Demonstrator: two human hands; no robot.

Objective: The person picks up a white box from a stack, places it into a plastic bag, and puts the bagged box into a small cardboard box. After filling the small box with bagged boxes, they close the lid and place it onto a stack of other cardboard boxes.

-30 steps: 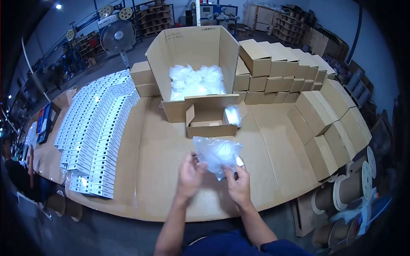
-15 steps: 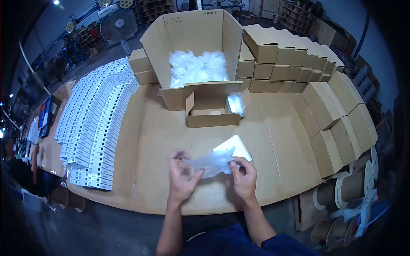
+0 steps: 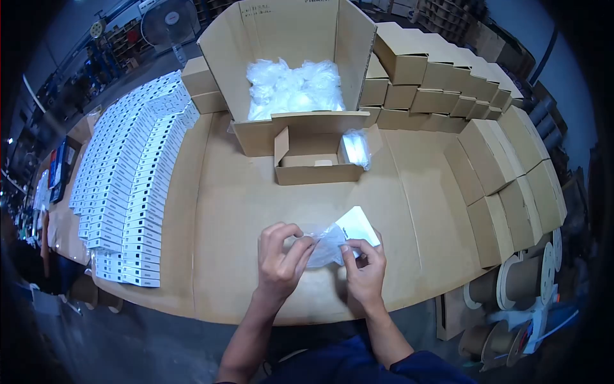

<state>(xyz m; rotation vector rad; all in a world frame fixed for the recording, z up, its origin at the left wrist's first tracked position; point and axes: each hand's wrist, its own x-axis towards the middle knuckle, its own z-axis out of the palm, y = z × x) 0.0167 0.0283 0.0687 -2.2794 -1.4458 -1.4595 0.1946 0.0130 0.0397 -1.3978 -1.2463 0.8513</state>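
A clear plastic bag [image 3: 325,251] stretches between both hands above the cardboard-covered table. With fingertips closed, my left hand [image 3: 278,259] pinches the bag's left edge. My right hand [image 3: 366,272] grips the other side between thumb and index finger. A flat white box [image 3: 358,224] with a small dark marking sits tilted just behind the right fingers; whether those fingers also hold it is hidden. Beyond the hands stands a small open carton [image 3: 320,174]. At its right end is a white item in clear plastic [image 3: 355,151].
A large open carton [image 3: 224,77] full of crumpled clear plastic bags [image 3: 295,89] stands at the back. Rows of white boxes [image 3: 128,185] cover the left side. Brown cartons [image 3: 505,192] are stacked along the right and back right. Cable spools [image 3: 518,281] lie beyond the right edge.
My left hand has gone from loosely spread fingers to a pinch on the bag, nearer the right hand. The white box has turned a little, showing its marking. The camera view has shifted slightly.
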